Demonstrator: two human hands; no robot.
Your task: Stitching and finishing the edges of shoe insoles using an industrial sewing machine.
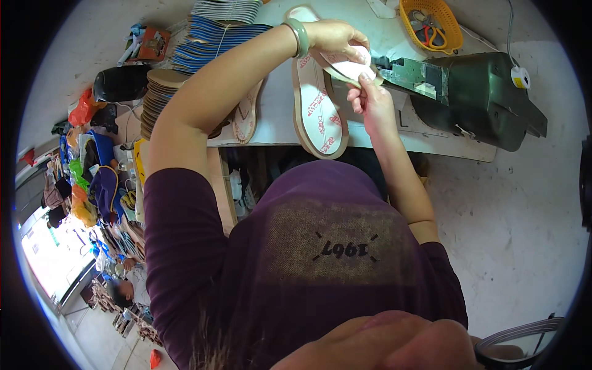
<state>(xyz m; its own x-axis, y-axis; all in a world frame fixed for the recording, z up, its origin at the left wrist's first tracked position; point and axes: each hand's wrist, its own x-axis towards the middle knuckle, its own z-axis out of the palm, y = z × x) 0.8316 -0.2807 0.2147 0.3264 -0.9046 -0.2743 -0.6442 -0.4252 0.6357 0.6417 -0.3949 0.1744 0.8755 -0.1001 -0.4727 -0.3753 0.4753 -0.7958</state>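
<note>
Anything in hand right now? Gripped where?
Both hands hold one insole by its end at the green machine: left hand on top, right hand pinching from below.

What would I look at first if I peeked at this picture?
First, the two hands at the top middle: the left hand and right hand hold a pale insole piece at the tip of a dark green machine. Just below lies a long sandal sole on the white table, with stacks of soles to the left.
</note>
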